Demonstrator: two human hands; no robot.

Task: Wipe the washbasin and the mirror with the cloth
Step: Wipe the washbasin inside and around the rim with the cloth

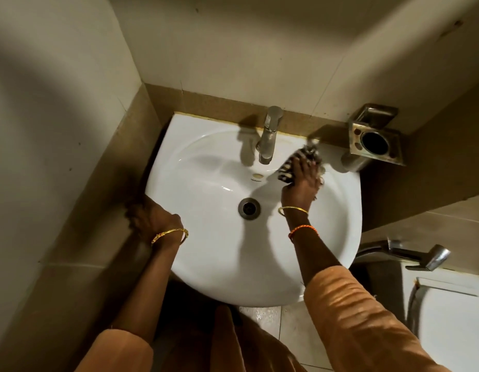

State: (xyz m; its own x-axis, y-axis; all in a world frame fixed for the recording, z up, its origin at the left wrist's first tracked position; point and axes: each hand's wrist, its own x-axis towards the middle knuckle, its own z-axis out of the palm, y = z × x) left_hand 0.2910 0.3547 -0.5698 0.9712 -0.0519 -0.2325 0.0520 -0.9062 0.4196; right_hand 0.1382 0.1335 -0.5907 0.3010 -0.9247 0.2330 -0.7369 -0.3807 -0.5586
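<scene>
The white washbasin (225, 253) fills the middle of the view, fixed against a tiled wall, and it is the only part of the job under way: the mirror does not show at all, so by my judgement that half of the task is still to come. How much of the bowl has already been wiped cannot be told from its surface, which looks glossy all over; the cloth is at the rear right rim, so the front, the left side and the area around the drain (249, 208) may yet need a pass. To the right, a metal holder (375, 142) is mounted on the wall just beside the basin's rear corner, and a tap (269, 136) stands at the back centre. The right hand (302, 181) is spread fairly flat, fingers fanned over a dark-and-light patterned cloth (288, 167), pressing it onto the rim between tap and holder (the cloth is blurred, so its exact outline is unclear). The left hand (149, 214) holds nothing loose; its fingers curl over the basin's left edge, apparently bracing there.
</scene>
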